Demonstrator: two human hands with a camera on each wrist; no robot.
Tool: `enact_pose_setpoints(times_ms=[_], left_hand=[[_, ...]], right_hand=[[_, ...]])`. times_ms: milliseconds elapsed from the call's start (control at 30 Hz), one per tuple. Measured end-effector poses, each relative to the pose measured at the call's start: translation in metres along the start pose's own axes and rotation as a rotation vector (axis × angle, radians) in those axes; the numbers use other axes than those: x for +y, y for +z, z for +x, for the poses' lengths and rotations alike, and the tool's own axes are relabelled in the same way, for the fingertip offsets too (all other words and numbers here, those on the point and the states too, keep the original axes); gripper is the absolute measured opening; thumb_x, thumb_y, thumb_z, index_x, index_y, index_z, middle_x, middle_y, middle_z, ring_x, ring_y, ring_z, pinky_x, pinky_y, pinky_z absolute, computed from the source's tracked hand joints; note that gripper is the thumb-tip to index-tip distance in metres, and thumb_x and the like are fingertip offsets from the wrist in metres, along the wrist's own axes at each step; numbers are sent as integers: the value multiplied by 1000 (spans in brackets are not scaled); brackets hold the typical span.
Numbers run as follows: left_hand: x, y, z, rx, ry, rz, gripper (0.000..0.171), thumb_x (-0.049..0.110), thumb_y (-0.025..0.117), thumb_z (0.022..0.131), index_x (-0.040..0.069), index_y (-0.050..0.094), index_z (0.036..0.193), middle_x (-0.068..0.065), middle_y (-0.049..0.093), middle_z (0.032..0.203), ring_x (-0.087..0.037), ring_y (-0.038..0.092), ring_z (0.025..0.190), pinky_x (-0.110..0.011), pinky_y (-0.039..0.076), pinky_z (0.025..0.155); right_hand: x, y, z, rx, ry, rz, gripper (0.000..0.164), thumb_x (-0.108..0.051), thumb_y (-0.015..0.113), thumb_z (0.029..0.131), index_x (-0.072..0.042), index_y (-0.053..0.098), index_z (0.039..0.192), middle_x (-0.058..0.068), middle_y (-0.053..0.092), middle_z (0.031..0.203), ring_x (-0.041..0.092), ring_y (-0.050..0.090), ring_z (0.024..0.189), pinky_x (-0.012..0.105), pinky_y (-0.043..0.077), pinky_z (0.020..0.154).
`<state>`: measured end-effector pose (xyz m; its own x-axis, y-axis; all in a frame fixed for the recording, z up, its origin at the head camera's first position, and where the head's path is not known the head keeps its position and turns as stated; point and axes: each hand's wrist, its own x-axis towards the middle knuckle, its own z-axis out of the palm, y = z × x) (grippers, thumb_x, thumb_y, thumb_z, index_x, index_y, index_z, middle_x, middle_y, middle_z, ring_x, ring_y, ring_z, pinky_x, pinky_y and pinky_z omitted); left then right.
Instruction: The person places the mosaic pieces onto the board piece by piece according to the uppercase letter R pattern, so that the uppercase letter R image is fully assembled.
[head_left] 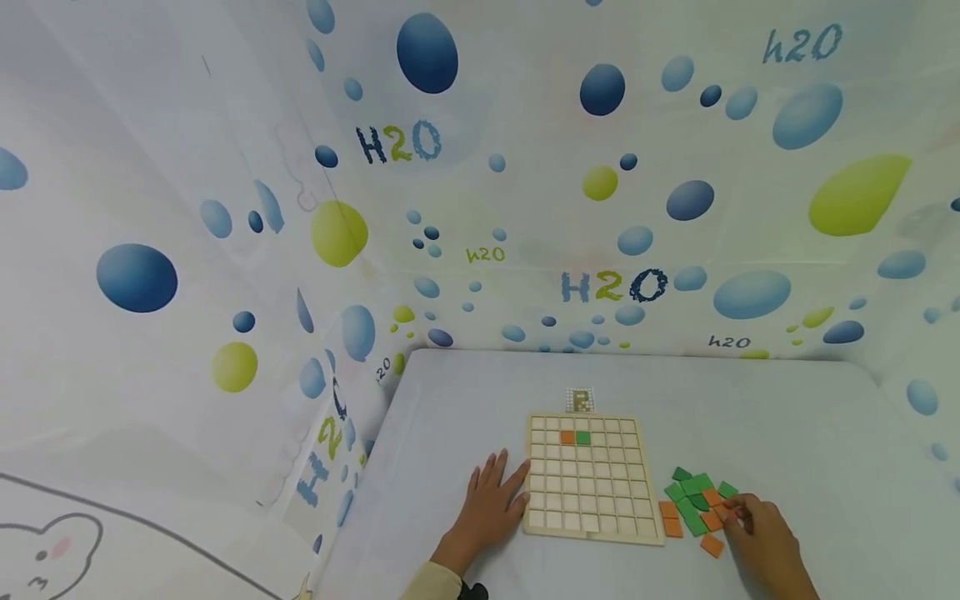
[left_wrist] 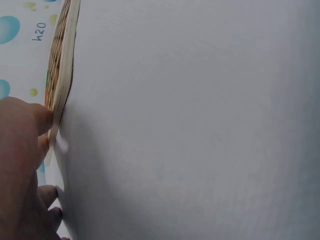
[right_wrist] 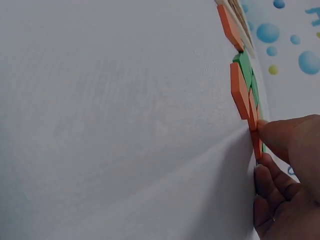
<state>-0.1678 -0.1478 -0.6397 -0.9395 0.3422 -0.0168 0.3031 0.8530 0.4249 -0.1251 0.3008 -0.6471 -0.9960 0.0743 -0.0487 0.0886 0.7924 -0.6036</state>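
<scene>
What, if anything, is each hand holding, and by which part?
The right hand pinches a flat orange tile by opposite edges; the left hand only touches the side of a pale wooden grid board.

Wall sheet (head_left: 517, 75), printed lettering: large upper H2O (head_left: 399, 142) and large lower H2O (head_left: 614, 286) are showing in blues and green. Pale blue h2O (head_left: 802, 43) is sitting upper right, green h2O (head_left: 486, 255) near centre, dark h2O (head_left: 729, 342) low right. Sideways H2O (head_left: 326, 442) is running down the left side. Small card (head_left: 580, 400): its figure is appearing too small to read.
</scene>
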Motion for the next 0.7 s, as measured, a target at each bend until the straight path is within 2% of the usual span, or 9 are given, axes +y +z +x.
enact_pose_setpoints(times_ms=[167, 233, 400, 533, 633, 700], left_hand=[[0, 3, -1, 5, -7, 10, 54, 43, 45, 111, 28, 43, 163, -18, 28, 172, -44, 24, 159, -69, 21, 124], [0, 2, -1, 8, -7, 9, 54, 42, 46, 111, 28, 43, 163, -18, 29, 172, -44, 25, 159, -69, 21, 124], [1, 0, -2, 6, 0, -7, 54, 41, 47, 111, 27, 44, 163, -20, 29, 172, -47, 25, 158, -71, 21, 123], [2, -1, -2, 9, 2, -16, 54, 39, 47, 111, 25, 44, 163, -22, 29, 171, -48, 24, 158, -72, 20, 122], [4, -2, -3, 13, 4, -20, 54, 39, 47, 111, 25, 44, 163, -23, 29, 171, -49, 24, 158, -72, 20, 122], [4, -3, -3, 17, 8, -22, 54, 39, 48, 111, 25, 45, 162, -23, 30, 171, -49, 25, 158, -72, 20, 122]], right_hand=[[-3, 3, 3, 111, -129, -42, 22, -5, 71, 98, 9, 68, 114, 13, 66, 97, 25, 58, 88, 38, 50, 71], [-6, 4, 4, 128, -150, -50, 22, -5, 71, 98, 10, 68, 114, 16, 66, 99, 28, 60, 90, 43, 53, 74], [-11, 1, 5, 68, -113, -31, 30, -6, 68, 97, 13, 65, 121, 26, 63, 109, 35, 62, 97, 54, 54, 83], [-10, 0, 6, 63, -100, -37, 33, -9, 69, 98, 13, 63, 123, 28, 62, 110, 35, 61, 97, 51, 53, 81], [-6, 1, 10, 105, -125, -58, 31, -7, 70, 98, 13, 63, 121, 24, 61, 105, 31, 59, 92, 45, 52, 75], [-4, 1, 13, 145, -158, -71, 28, -3, 71, 96, 12, 64, 119, 24, 60, 103, 33, 60, 91, 47, 53, 75]])
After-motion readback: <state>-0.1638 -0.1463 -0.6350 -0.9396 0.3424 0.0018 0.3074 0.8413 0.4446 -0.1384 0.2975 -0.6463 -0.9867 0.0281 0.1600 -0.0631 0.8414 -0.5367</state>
